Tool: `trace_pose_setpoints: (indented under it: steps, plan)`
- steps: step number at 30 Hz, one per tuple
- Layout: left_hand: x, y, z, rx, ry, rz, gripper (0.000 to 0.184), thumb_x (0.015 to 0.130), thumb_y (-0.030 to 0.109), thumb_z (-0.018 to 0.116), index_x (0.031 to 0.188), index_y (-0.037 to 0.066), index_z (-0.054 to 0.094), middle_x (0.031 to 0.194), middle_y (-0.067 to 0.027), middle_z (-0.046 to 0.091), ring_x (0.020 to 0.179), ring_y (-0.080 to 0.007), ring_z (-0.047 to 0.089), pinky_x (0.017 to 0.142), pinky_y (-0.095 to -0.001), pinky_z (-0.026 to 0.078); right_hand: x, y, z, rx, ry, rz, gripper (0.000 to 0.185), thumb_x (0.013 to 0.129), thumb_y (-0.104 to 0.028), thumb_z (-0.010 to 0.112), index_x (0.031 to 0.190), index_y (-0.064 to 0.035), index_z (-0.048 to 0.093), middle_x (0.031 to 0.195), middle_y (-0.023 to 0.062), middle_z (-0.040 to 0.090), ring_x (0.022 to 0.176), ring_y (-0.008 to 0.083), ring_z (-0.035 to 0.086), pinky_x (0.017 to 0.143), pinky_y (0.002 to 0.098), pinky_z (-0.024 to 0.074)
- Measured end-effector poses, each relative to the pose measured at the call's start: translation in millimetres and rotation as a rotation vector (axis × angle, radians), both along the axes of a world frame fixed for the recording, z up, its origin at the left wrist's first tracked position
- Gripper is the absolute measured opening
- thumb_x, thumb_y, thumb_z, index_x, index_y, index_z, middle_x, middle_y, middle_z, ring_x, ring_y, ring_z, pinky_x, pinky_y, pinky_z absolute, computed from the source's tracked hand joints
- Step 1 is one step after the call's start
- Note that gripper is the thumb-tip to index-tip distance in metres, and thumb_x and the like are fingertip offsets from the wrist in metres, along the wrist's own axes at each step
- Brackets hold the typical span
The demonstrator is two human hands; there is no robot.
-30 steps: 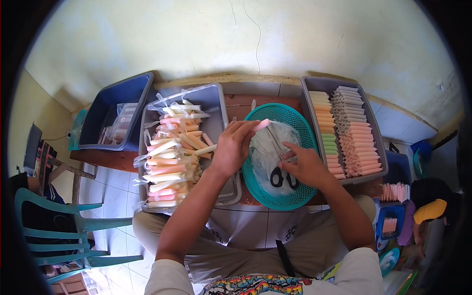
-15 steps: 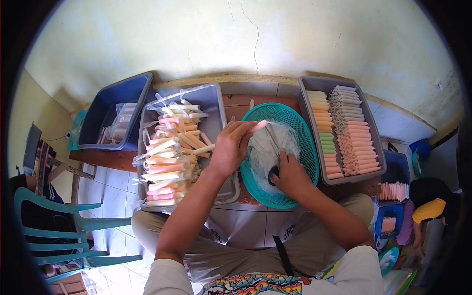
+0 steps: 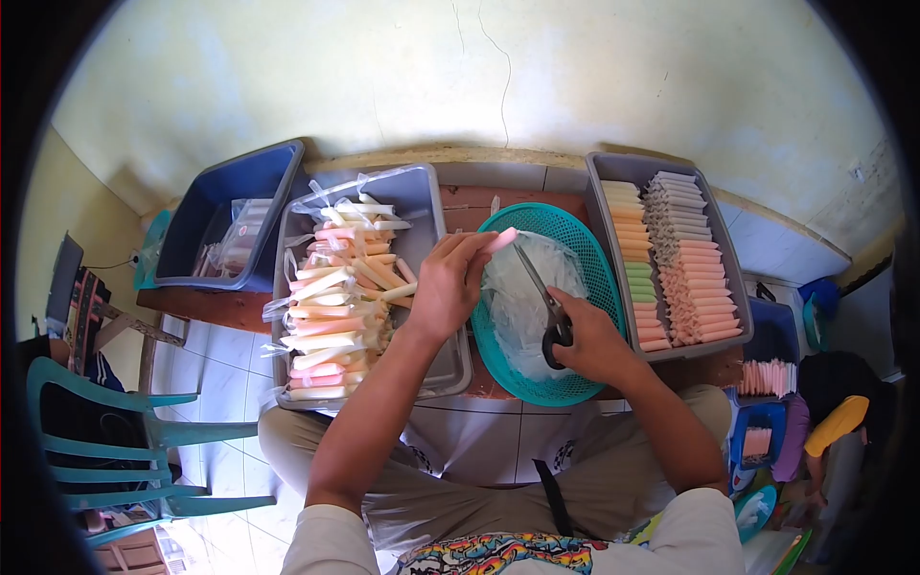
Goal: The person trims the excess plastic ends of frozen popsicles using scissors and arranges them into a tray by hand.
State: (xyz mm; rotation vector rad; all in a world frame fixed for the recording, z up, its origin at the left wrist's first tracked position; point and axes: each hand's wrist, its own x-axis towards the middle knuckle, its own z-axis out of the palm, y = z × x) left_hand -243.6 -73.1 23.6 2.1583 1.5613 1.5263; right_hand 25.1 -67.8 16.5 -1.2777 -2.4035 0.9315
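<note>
My left hand (image 3: 448, 287) is closed on a pink ice stick (image 3: 501, 240), a filled plastic tube whose end pokes out past the fingertips. In my right hand (image 3: 592, 343) are black-handled scissors (image 3: 553, 311), their blades pointing up and left toward that end. Both hands are over a green mesh basket (image 3: 599, 259) holding a heap of clear plastic scraps (image 3: 527, 297). Left of it, a grey tub (image 3: 436, 359) carries a pile of pale yellow, orange and pink ice sticks (image 3: 331, 311) with loose plastic tails.
At right, another grey tub (image 3: 724, 220) has ice sticks in neat rows. A dark blue tub (image 3: 211, 220) with packed bags stands far left, near a green plastic chair (image 3: 105, 441). A person in a yellow sleeve (image 3: 836, 426) is at lower right beside blue containers.
My right hand has shifted slightly right and down, and the scissors now show more fully, with their blades near the ice stick's end. My left hand stays nearly in place.
</note>
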Motion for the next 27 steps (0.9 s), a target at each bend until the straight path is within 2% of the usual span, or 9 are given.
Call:
trace_pose_setpoints:
  steps: [2,4,5,7,11,14,16,19,27]
  plan:
    - [-1,0,2,0.012,0.017,0.016,0.028,0.094,-0.006,0.076,0.121,0.003,0.076,0.110,-0.0174,0.078,0.096,-0.0347,0.078,0.080,-0.0422,0.063,2,-2,7,-0.020,0.050,0.013,0.093,0.079,-0.015,0.088,0.160,0.0018,0.048,0.121,0.0229,0.068,0.109,0.0405,0.068,0.101,0.0462,0.0540]
    - [-1,0,2,-0.023,-0.002,0.037,0.028,0.094,-0.006,0.075,0.121,0.003,0.076,0.110,-0.0172,0.078,0.095,-0.0337,0.078,0.081,-0.0415,0.063,2,-4,15,-0.083,0.122,-0.010,0.101,0.077,-0.023,0.099,0.164,-0.0086,0.050,0.119,0.0194,0.068,0.104,0.0308,0.069,0.093,0.0403,0.0579]
    - [-1,0,1,-0.024,-0.001,0.035,0.028,0.094,-0.006,0.075,0.121,0.003,0.076,0.110,-0.0172,0.078,0.095,-0.0337,0.078,0.081,-0.0415,0.063,3,-5,19,-0.084,0.123,-0.012,0.101,0.077,-0.023,0.099,0.164,-0.0086,0.050,0.119,0.0194,0.068,0.104,0.0308,0.069,0.093,0.0403,0.0579]
    - [-2,1,1,-0.010,-0.014,0.052,0.029,0.095,-0.006,0.075,0.123,0.003,0.076,0.111,-0.0169,0.078,0.094,-0.0318,0.078,0.081,-0.0400,0.064,3,-5,24,-0.078,0.219,0.001,0.100,0.078,-0.035,0.099,0.160,-0.0030,0.053,0.114,0.0182,0.069,0.102,0.0334,0.069,0.095,0.0422,0.0556]
    - [-4,0,3,-0.030,-0.076,0.048,0.031,0.093,-0.006,0.075,0.123,0.002,0.076,0.113,-0.0172,0.077,0.100,-0.0384,0.074,0.085,-0.0461,0.060,7,-4,20,-0.072,0.300,0.044,0.102,0.078,-0.036,0.099,0.163,-0.0057,0.050,0.114,0.0168,0.067,0.101,0.0297,0.068,0.092,0.0413,0.0567]
    - [-7,1,0,-0.017,-0.096,0.054,0.031,0.093,-0.006,0.075,0.123,0.003,0.076,0.113,-0.0168,0.077,0.101,-0.0379,0.074,0.085,-0.0451,0.060,7,-4,19,-0.167,0.389,0.061,0.103,0.081,-0.035,0.098,0.167,-0.0093,0.047,0.119,0.0159,0.066,0.102,0.0258,0.068,0.092,0.0394,0.0589]
    - [-7,0,0,-0.007,-0.023,0.043,0.033,0.095,-0.006,0.075,0.127,0.003,0.076,0.116,-0.0156,0.077,0.093,-0.0277,0.078,0.078,-0.0350,0.063,4,-6,20,-0.303,0.514,0.035,0.102,0.085,-0.031,0.097,0.170,-0.0127,0.044,0.125,0.0144,0.064,0.108,0.0223,0.069,0.094,0.0380,0.0609]
    - [-3,-3,2,-0.031,-0.024,-0.006,0.034,0.095,-0.007,0.075,0.127,0.004,0.076,0.117,-0.0156,0.077,0.095,-0.0284,0.078,0.077,-0.0354,0.064,3,-6,21,-0.361,0.532,0.047,0.101,0.088,-0.027,0.095,0.172,-0.0151,0.041,0.129,0.0130,0.063,0.112,0.0209,0.069,0.095,0.0363,0.0620]
    - [0,-6,2,-0.056,-0.027,-0.089,0.037,0.094,-0.009,0.075,0.128,0.005,0.075,0.122,-0.0156,0.075,0.102,-0.0308,0.077,0.080,-0.0369,0.067,1,-4,15,-0.407,0.588,0.006,0.102,0.089,-0.024,0.094,0.174,-0.0158,0.037,0.131,0.0135,0.063,0.109,0.0186,0.070,0.094,0.0336,0.0622]
